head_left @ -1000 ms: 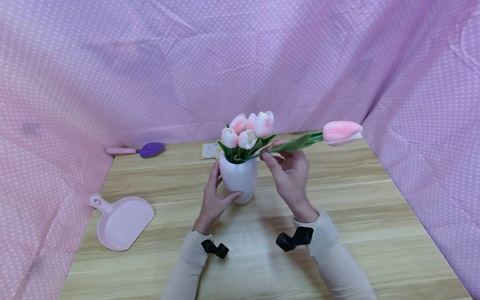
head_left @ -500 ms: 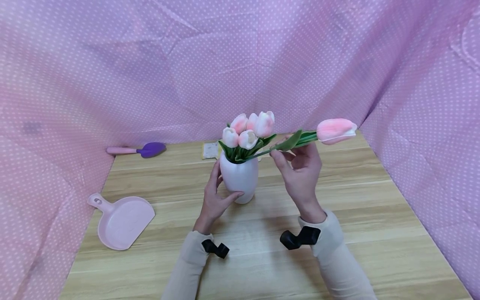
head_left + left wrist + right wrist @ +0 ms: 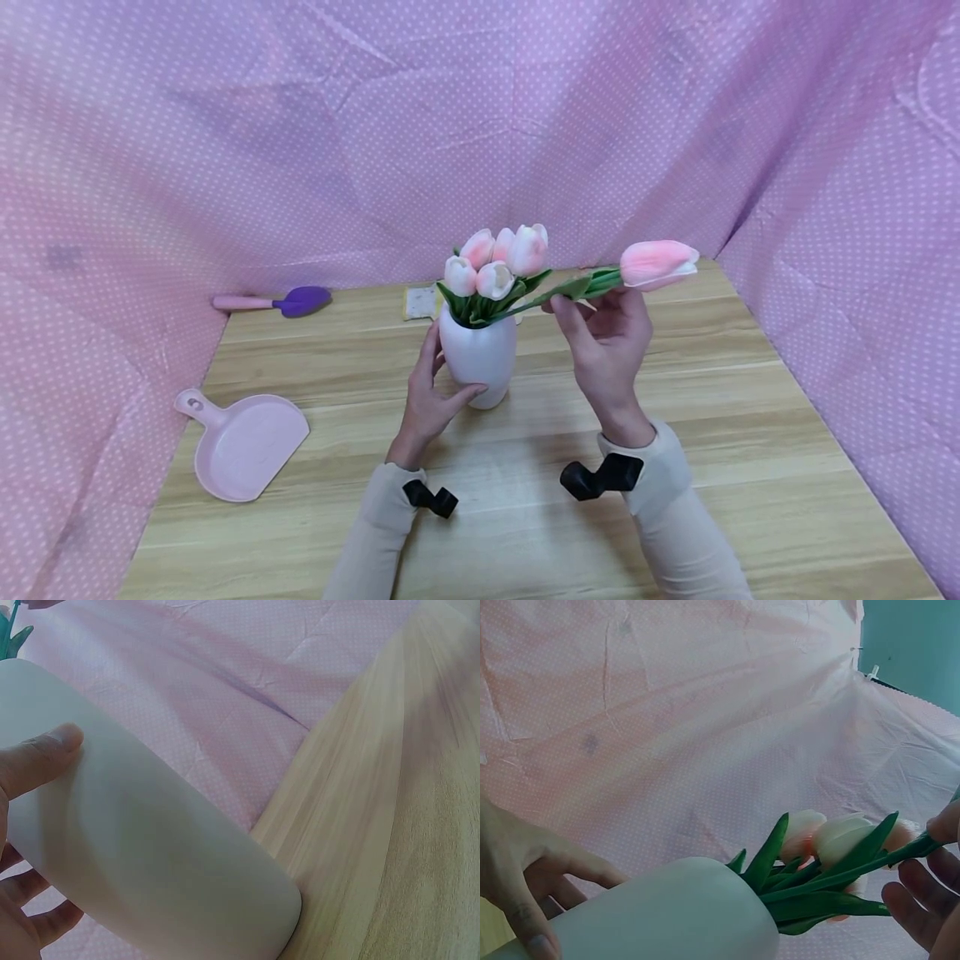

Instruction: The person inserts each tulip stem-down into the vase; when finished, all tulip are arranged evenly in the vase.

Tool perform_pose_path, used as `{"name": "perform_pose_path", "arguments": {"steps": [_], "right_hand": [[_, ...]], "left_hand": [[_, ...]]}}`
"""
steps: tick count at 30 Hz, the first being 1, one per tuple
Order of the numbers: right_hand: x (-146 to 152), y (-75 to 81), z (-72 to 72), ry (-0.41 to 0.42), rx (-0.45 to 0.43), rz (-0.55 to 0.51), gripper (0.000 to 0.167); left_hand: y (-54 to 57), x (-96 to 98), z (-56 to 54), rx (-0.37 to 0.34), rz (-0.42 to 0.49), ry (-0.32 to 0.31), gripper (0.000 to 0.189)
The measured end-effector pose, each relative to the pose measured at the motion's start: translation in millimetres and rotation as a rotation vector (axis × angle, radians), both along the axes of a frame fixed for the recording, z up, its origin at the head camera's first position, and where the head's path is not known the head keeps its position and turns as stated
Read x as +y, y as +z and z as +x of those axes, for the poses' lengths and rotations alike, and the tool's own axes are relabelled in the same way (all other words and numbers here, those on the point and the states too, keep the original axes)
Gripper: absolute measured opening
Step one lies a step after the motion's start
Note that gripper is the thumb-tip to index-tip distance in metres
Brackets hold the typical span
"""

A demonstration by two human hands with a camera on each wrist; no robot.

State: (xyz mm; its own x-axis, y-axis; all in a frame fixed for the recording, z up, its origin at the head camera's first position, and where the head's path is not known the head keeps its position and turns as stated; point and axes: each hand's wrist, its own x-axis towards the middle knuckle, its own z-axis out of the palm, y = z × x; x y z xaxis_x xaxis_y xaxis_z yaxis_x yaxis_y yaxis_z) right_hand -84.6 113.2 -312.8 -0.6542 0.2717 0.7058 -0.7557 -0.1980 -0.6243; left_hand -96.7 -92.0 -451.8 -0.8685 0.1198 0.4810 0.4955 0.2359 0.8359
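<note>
A white vase (image 3: pixel 480 354) stands upright on the table, holding several pink-and-white tulips (image 3: pixel 495 279). My left hand (image 3: pixel 431 404) grips its left side, the thumb across the front, as the left wrist view also shows on the vase's wall (image 3: pixel 165 825). To the right, my right hand (image 3: pixel 607 350) pinches the green stem of one more pink tulip (image 3: pixel 656 265). That tulip leans far over to the right, and its stem's lower end is at the vase mouth. In the right wrist view the stem (image 3: pixel 840 877) runs from the vase's opening to my fingers (image 3: pixel 922 896).
A pink dustpan-shaped scoop (image 3: pixel 251 446) lies at the table's left. Behind it is a small trowel (image 3: pixel 300 301) with a purple blade and pink handle. A pale, yellow-edged item (image 3: pixel 420 302) is partly hidden behind the vase. Dotted pink cloth (image 3: pixel 375 150) surrounds the wooden table (image 3: pixel 750 467).
My right hand has moved to the right along the stem, closer to the bloom. The held tulip's bloom has shifted a little left. My left hand and the vase have stayed in place.
</note>
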Motion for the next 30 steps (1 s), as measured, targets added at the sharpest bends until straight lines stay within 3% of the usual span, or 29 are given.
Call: {"name": "perform_pose_path", "arguments": {"steps": [3,8,13,30], "right_hand": [[-2.9,-2.7,-1.5,-0.030,-0.009,0.057,0.029],[-8.2,-7.0,-2.8,-0.100,-0.011,0.169,0.047],[-14.0,-10.8,-3.8,-0.140,-0.025,0.252,0.034],[-26.4,-25.9,-8.9,-0.241,0.004,0.431,0.029]], "left_hand": [[0.0,0.0,0.3,0.003,-0.003,0.005,0.112],[-0.3,0.2,0.4,-0.006,-0.003,0.007,0.113],[0.5,0.4,0.5,-0.016,0.008,0.002,0.113],[0.1,0.3,-0.5,-0.036,0.011,0.010,0.111]]}}
